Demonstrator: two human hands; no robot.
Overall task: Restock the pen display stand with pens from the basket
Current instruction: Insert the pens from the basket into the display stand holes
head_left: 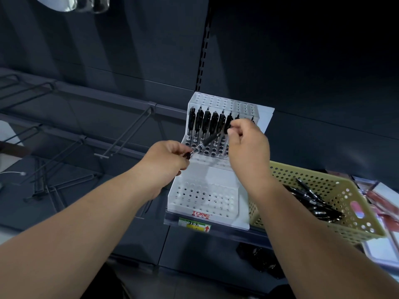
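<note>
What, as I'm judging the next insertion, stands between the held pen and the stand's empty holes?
Nothing visible does. The left hand and right hand hold the pen over empty holes in front of the standing pens.

The pen [208, 141] I'm holding is black with a clear tip end. The stand [218, 175] is white, dotted all over with round holes, red logo [200, 213]. The basket [323, 184] is pale yellow, holey too. Dark grey shelving [302, 72] behind.

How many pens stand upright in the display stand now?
6 pens show plainly, side by side in the display stand's middle tier, from its left edge. The right hand may hide more further right.
</note>
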